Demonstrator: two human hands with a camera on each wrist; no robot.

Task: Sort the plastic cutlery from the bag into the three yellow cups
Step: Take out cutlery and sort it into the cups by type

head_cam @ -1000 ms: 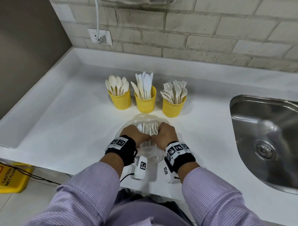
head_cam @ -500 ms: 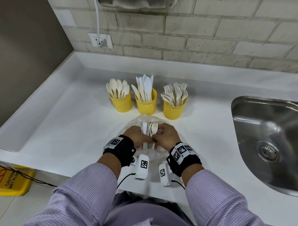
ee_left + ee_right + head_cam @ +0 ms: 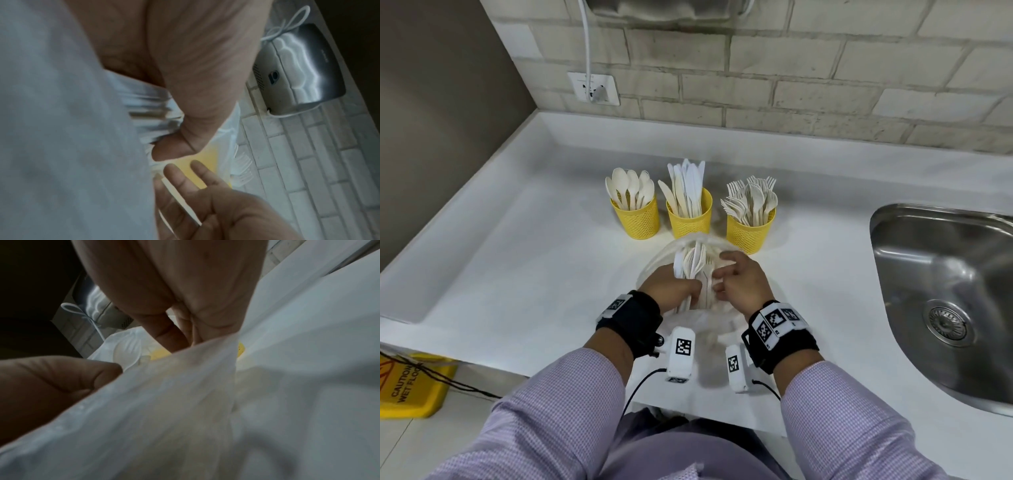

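A bundle of cutlery (image 3: 693, 270) is gripped by the curled left hand (image 3: 671, 289) inside the clear bag (image 3: 654, 270) on the white worktop (image 3: 517, 260). The right hand (image 3: 743, 284), fingers loosely spread, seems to touch the bundle. Just behind stand the three yellow cups (image 3: 688, 219).

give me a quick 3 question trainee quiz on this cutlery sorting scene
1. True or false: the left hand grips a bundle of cutlery over the bag.
2. Which yellow cup holds forks? A) left cup B) middle cup C) right cup
3. Fill in: a steel ____ is set in the counter on the person's right.

Key: 1 true; 2 C; 3 sink
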